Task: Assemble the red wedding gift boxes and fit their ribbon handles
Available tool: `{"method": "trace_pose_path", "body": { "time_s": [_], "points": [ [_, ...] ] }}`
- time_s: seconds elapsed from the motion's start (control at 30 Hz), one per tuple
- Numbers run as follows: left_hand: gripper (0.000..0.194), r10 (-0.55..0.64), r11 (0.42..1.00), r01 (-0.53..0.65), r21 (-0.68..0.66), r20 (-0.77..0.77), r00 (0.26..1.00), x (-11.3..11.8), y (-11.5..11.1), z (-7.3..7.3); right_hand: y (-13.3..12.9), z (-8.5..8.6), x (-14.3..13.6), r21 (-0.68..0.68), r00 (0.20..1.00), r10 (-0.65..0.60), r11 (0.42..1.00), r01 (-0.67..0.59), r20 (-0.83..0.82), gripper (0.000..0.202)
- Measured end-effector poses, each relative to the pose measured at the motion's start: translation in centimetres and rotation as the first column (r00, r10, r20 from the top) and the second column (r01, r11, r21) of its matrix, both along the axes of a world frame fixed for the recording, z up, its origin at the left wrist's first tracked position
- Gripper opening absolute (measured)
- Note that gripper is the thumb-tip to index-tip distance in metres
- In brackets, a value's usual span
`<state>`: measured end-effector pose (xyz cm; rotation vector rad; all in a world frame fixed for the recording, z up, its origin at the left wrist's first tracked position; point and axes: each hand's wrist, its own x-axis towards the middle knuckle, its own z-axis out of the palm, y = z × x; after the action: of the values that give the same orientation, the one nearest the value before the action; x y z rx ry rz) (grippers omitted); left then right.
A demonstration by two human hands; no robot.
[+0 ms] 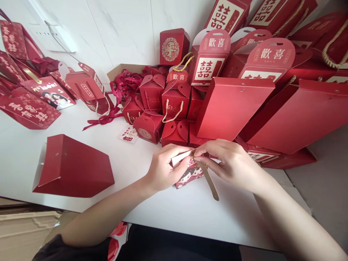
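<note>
Near the table's front middle, a small red gift box (190, 177) with cartoon figures on its side is between my hands. My left hand (168, 166) grips its upper left part, thumb on the pale top flap (179, 157). From the right, my right hand (220, 157) pinches a tan strap (208, 181) at the top of the box. The strap's loose end hangs down in front and to the right. My fingers hide the spot where strap and box meet.
Several red boxes (176, 105) with rope handles crowd the back middle. Large red boxes (235, 108) stand at right. A big red box (78, 165) sits at left, with red bags (32, 105) behind it. Red ribbons (126, 85) lie in a carton against the tiled wall.
</note>
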<state>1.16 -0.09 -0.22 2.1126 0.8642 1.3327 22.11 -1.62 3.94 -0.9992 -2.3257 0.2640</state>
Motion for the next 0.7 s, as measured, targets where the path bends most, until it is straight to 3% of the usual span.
{"method": "trace_pose_path", "body": {
  "time_s": [0.23,0.43,0.5,0.63,0.7],
  "points": [
    [0.021,-0.078,0.994,0.078,-0.073,-0.001,0.997,-0.1,-0.2,0.0,-0.4,0.7,-0.1,-0.092,0.997,-0.065,0.994,0.060,-0.046,0.007],
    [0.016,0.002,0.995,-0.002,-0.101,0.001,1.000,0.1,-0.2,-0.2,-0.7,0.6,-0.4,-0.159,0.994,-0.061,0.986,0.046,-0.089,0.009],
    [0.018,0.018,0.996,-0.019,-0.083,-0.015,1.000,0.2,-0.2,-0.3,-0.8,0.4,-0.7,-0.124,0.995,-0.062,0.991,0.052,-0.077,0.013],
    [0.021,0.044,0.998,-0.046,-0.045,-0.041,0.998,0.2,-0.3,-0.3,-0.7,-0.1,-1.1,0.072,0.997,-0.077,0.994,0.078,-0.015,0.005],
    [0.021,0.038,0.996,-0.040,-0.073,-0.034,0.999,0.1,-0.3,-0.2,-0.7,-0.2,-1.2,0.080,0.997,-0.078,0.994,0.078,-0.005,0.006]
  ]
}}
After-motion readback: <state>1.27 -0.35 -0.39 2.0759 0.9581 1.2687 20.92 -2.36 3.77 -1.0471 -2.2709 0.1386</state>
